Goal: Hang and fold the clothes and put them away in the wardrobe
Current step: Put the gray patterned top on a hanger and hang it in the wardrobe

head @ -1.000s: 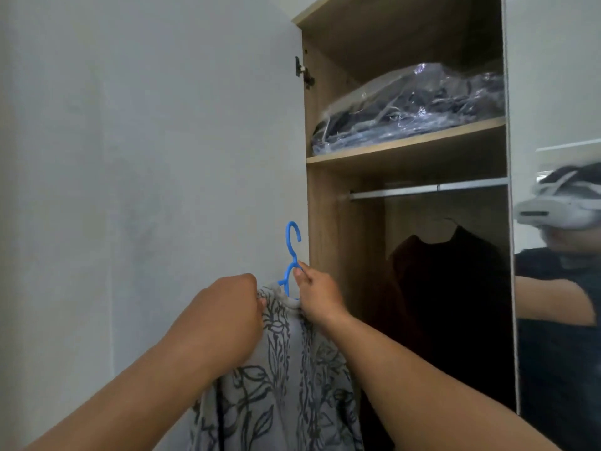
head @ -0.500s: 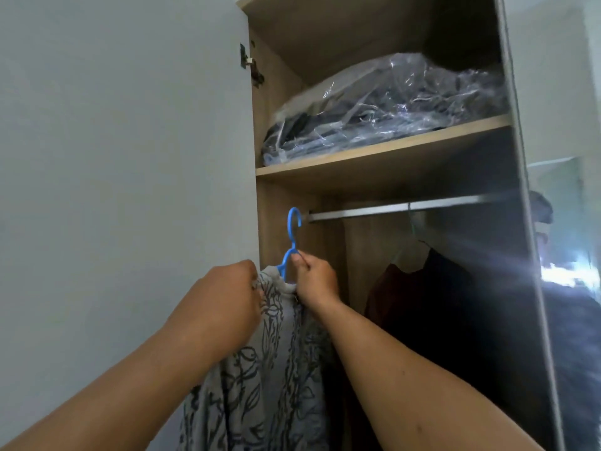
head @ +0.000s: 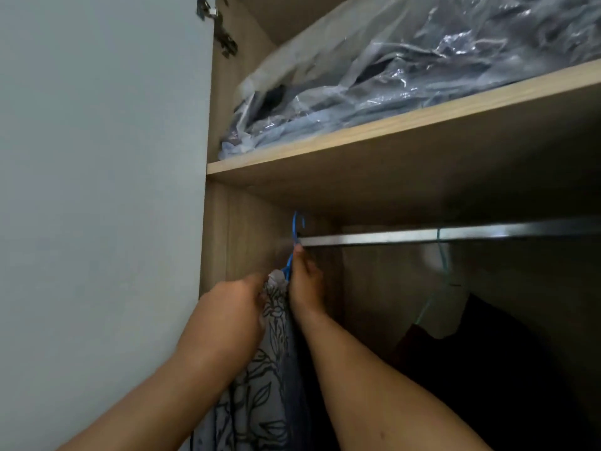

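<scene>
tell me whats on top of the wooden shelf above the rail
A clear plastic bag lies on the shelf, with dark and blue-grey folded fabric inside. What exactly the fabric is, and anything behind the bag, is hidden.

Plastic-wrapped bundle [head: 406,73] on the upper shelf [head: 390,125]

Both arms raised, left hand [head: 232,309] and right hand [head: 305,281] curled.
</scene>
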